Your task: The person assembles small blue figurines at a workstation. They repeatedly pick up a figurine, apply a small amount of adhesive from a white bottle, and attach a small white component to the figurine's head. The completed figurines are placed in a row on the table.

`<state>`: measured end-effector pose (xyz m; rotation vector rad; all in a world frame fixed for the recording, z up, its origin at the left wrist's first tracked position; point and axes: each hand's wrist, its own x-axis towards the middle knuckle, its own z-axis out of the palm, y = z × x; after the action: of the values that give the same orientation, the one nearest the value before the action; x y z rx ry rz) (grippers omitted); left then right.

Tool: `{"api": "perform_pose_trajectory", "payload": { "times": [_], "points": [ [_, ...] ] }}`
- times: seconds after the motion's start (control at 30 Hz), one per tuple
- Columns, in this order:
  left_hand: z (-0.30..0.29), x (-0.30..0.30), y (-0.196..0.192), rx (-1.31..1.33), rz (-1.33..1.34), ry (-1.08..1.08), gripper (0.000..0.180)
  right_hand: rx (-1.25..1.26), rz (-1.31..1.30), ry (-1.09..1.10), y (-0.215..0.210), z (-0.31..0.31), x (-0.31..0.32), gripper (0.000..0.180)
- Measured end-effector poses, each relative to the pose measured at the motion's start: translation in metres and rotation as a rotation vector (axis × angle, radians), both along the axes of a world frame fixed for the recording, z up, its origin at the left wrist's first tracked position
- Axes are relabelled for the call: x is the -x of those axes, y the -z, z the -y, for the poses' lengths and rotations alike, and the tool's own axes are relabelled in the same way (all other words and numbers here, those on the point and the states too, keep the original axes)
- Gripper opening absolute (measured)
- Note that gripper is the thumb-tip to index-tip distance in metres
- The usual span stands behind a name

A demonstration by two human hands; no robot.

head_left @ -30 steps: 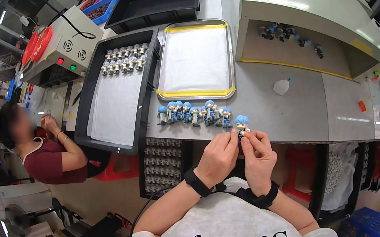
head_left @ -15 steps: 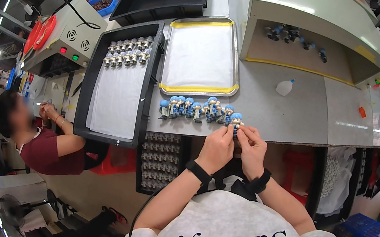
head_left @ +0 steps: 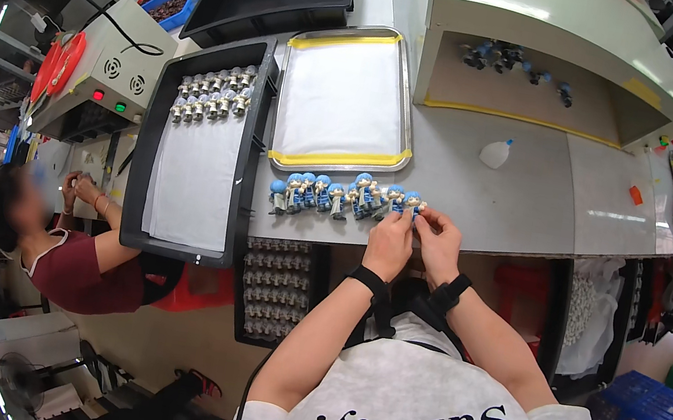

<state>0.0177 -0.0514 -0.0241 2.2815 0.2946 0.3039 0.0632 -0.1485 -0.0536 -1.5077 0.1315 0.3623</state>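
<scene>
A small blue-haired figurine (head_left: 413, 202) is held upright over the bench's near edge. My left hand (head_left: 388, 245) closes on its lower part from the left. The fingers of my right hand (head_left: 439, 243) pinch it from the other side; they cover much of its body. Just left of my hands, several similar figurines (head_left: 322, 192) with blue hair and blue-and-white bodies stand close together in a row. The held one is right beside the end of that row; whether they touch I cannot tell.
Beyond the row lies a metal tray (head_left: 410, 124) lined with white sheet and yellow tape. Left of it, a black bin (head_left: 254, 152) holds several small figures. A white bottle (head_left: 495, 154) and a light-coloured box-shaped machine (head_left: 562, 30) are right. A co-worker (head_left: 92, 258) sits at left.
My hands have shifted slightly away from me, over the bench edge, with the figurine still between them. The whole view has turned a little; the row looks the same.
</scene>
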Motion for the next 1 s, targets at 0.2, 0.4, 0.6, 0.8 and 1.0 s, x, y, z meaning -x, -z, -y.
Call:
{"api": "perform_pose_trajectory", "payload": {
  "times": [0.2, 0.4, 0.6, 0.8, 1.0],
  "points": [
    [0.003, -0.007, 0.002, -0.104, -0.139, -0.031, 0.023, 0.194, 0.171, -0.015, 0.005, 0.0, -0.005, 0.019],
    [0.0, -0.004, 0.002, -0.214, -0.17, -0.055, 0.025, 0.271, 0.26, -0.049, 0.004, -0.008, -0.006, 0.02],
    [0.002, 0.0, -0.004, -0.247, -0.066, -0.077, 0.027, 0.221, 0.268, -0.122, 0.003, -0.005, -0.014, 0.019],
    [0.001, 0.009, -0.034, -0.167, -0.06, -0.152, 0.024, 0.181, 0.33, 0.033, -0.042, 0.065, -0.042, 0.018],
    [0.013, -0.003, -0.056, 0.006, -0.016, -0.199, 0.024, 0.48, 0.73, 0.159, -0.069, 0.111, -0.23, 0.016]
  ]
}}
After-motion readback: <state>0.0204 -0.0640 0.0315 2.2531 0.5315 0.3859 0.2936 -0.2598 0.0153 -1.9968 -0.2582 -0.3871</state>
